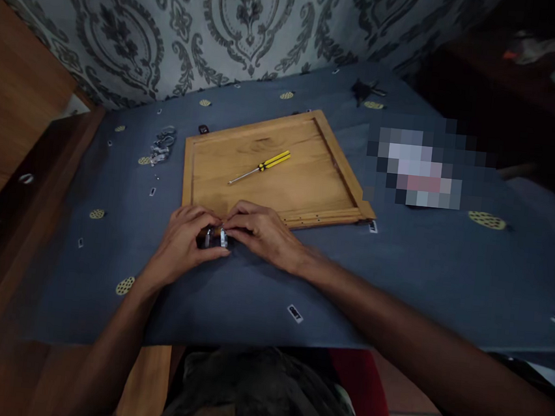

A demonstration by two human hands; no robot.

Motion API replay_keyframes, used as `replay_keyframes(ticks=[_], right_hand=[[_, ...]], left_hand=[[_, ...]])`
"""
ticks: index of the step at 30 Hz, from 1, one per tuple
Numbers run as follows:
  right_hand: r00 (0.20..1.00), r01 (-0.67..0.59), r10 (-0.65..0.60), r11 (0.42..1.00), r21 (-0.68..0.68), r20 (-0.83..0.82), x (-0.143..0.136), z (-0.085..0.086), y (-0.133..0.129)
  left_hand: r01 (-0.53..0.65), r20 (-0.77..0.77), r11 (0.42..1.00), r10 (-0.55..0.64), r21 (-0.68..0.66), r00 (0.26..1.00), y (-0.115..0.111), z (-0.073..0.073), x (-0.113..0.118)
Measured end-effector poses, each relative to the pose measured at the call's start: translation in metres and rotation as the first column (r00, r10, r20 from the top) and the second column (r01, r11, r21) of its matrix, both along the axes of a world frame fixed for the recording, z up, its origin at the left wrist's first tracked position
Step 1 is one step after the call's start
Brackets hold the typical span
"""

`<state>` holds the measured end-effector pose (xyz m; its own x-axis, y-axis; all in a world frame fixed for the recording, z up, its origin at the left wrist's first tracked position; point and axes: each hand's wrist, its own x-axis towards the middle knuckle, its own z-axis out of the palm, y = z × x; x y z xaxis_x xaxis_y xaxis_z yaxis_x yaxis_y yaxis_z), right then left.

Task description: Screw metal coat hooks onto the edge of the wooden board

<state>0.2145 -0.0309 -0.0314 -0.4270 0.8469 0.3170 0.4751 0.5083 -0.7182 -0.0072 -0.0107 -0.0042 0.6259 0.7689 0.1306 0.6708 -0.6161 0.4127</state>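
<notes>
A wooden cabinet door (222,170) with a raised frame lies on the cloth-covered table. At its near left edge is a small silver metal hinge (224,238). My left hand (189,235) is curled around the hinge from the left, thumb below it and fingers above. From the right, my right hand (265,233) pinches at the hinge's upper part with thumb and forefinger. Whether a small screw sits between those fingertips I cannot tell. A yellow and black screwdriver (275,161) rests on the door panel, its shaft pointing toward the lower left.
Several metal hinges (162,144) lie in a pile left of the door. A dark object (364,91) is at the table's far right. A blurred-out item (421,169) lies right of the door. A patterned curtain (247,15) hangs behind the blue tablecloth (258,304).
</notes>
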Motion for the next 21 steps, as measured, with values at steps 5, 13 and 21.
replay_keyframes(ticks=[5, 13, 21], right_hand=[[1.000, -0.007, 0.007, 1.000, -0.017, -0.006, 0.0009, 0.0001, 0.0006], [1.000, -0.016, 0.016, 1.000, -0.025, 0.011, 0.0012, 0.0002, 0.0014], [1.000, 0.012, -0.012, 1.000, 0.012, 0.020, -0.0040, -0.0012, 0.0007]], left_hand=[[-0.006, -0.002, 1.000, 0.006, -0.009, 1.000, 0.0002, -0.0007, 0.0003], [-0.002, 0.006, 1.000, 0.002, 0.009, 1.000, -0.0003, -0.0022, 0.0006], [-0.006, -0.027, 1.000, 0.006, -0.024, 1.000, 0.0009, 0.0014, 0.0009]])
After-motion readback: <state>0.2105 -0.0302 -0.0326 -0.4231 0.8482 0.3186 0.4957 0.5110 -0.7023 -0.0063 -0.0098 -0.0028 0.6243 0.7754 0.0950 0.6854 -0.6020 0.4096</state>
